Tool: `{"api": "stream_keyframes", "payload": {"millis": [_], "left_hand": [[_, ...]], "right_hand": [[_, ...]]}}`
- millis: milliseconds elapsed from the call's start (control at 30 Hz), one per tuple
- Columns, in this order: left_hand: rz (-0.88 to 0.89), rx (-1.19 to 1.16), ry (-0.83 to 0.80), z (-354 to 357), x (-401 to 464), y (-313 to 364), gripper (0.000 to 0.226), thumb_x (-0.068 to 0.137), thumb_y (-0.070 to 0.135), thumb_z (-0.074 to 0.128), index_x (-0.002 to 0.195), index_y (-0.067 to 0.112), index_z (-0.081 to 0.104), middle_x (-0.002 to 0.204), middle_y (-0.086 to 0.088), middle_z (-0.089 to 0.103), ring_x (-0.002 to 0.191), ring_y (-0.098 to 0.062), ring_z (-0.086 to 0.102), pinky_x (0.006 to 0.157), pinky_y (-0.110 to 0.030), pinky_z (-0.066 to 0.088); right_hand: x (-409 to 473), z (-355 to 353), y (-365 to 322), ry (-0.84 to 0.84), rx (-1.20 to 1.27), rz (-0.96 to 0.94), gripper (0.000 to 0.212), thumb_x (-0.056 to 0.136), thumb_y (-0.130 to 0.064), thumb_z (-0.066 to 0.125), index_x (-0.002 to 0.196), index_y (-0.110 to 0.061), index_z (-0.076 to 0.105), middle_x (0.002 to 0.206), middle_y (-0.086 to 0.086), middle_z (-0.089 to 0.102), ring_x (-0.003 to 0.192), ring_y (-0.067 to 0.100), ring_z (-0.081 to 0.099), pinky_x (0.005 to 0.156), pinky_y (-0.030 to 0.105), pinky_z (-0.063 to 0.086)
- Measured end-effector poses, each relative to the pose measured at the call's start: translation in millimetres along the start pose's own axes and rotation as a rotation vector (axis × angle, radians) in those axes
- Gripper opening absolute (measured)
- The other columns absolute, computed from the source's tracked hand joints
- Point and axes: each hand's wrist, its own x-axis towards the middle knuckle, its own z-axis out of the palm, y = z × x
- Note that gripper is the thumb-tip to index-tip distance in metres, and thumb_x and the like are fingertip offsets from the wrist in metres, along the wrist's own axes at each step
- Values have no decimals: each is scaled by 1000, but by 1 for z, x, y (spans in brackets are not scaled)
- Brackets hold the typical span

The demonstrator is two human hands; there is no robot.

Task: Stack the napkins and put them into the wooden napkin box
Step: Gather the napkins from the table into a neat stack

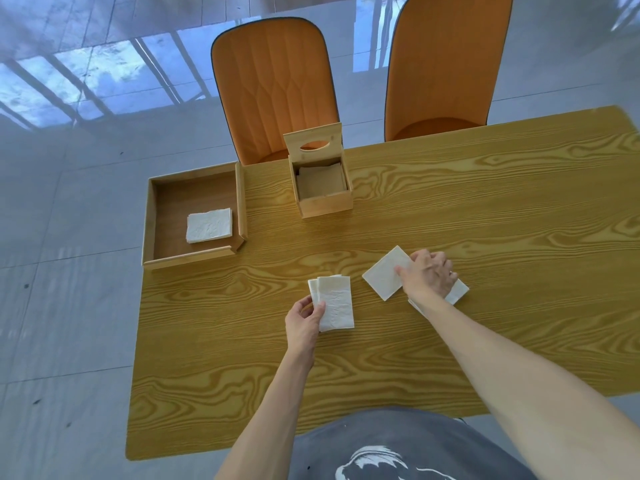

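Observation:
My left hand (304, 323) grips a small stack of white napkins (334, 303) by its left edge, near the middle of the table. To the right, my right hand (429, 275) rests on loose white napkins; one napkin (382, 277) sticks out to its left and another napkin (459, 292) shows under its right side. The wooden napkin box (325, 202) stands at the far edge with its slotted lid (313, 140) raised, and napkins (322, 181) lie inside it.
A shallow wooden tray (194, 188) on the table's far left corner holds a few white napkins (209, 225). Two orange chairs, one chair (277, 88) behind the box and another chair (446, 64) to its right, stand beyond the wooden table (485, 220).

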Motion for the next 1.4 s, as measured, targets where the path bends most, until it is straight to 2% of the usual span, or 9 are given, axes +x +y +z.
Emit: {"api": "stream_keyframes", "payload": {"millis": [300, 400, 533, 700, 867, 1067, 1200, 1300, 1400], "left_hand": [[2, -7, -7, 0, -2, -1, 32, 89, 15, 72, 117, 15, 58, 110, -9, 72, 103, -27, 70, 88, -37, 56], [2, -11, -9, -1, -1, -3, 34, 89, 14, 71, 120, 13, 58, 112, -11, 72, 104, -28, 69, 91, -40, 56], [-1, -20, -9, -2, 1, -5, 33, 89, 15, 72, 119, 14, 58, 114, -11, 71, 107, -28, 69, 96, -44, 54], [-17, -35, -11, -3, 2, -6, 30, 89, 17, 71, 117, 17, 60, 115, -11, 71, 107, -28, 68, 97, -45, 54], [-37, -61, -10, -2, 3, -4, 29, 90, 15, 70, 117, 16, 60, 114, -12, 72, 108, -30, 69, 86, -36, 55], [-38, -105, -29, -4, 3, -4, 23, 92, 11, 67, 114, 15, 60, 103, -10, 73, 96, -28, 70, 89, -44, 56], [-47, -72, -43, -4, 4, -5, 21, 90, 16, 70, 110, 20, 63, 102, -9, 76, 94, -26, 72, 87, -44, 56], [-52, -93, -58, -5, 4, -4, 17, 89, 18, 72, 103, 21, 64, 101, -11, 76, 83, -22, 72, 71, -35, 58], [-64, -122, -68, -7, 2, -2, 16, 89, 16, 71, 104, 19, 64, 100, -10, 76, 79, -19, 71, 65, -28, 57]], "right_hand": [[0, 2, 1, 28, -33, -38, 36, 85, -40, 68, 114, -20, 64, 124, 11, 57, 118, 30, 48, 97, 42, 34], [-4, 2, 3, 62, 5, -92, 29, 89, -35, 65, 113, -20, 66, 111, 7, 68, 111, 28, 55, 92, 40, 32], [-11, -4, 4, 54, 314, -126, 18, 89, -26, 62, 104, -16, 66, 93, 1, 71, 95, 25, 61, 94, 39, 35], [-23, -15, 4, -67, 702, -228, 22, 93, -25, 63, 111, -13, 66, 95, -2, 66, 92, 21, 62, 75, 32, 47], [-26, -8, -2, -283, 869, -279, 24, 89, -27, 70, 112, -20, 65, 98, 0, 71, 92, 21, 69, 78, 47, 60], [-42, 5, -24, -583, 832, -352, 30, 86, -17, 76, 113, -10, 65, 101, 13, 74, 83, 19, 73, 62, 33, 60], [-48, 22, -31, -714, 783, -366, 29, 87, -18, 74, 113, -8, 65, 101, 15, 73, 85, 19, 70, 66, 32, 59], [-47, 35, -37, -649, 710, -375, 22, 86, -22, 75, 104, -12, 69, 99, 11, 74, 92, 26, 71, 79, 43, 59], [-46, 40, -43, -521, 614, -367, 18, 87, -25, 72, 102, -16, 69, 98, 4, 73, 94, 23, 69, 82, 39, 58]]}}
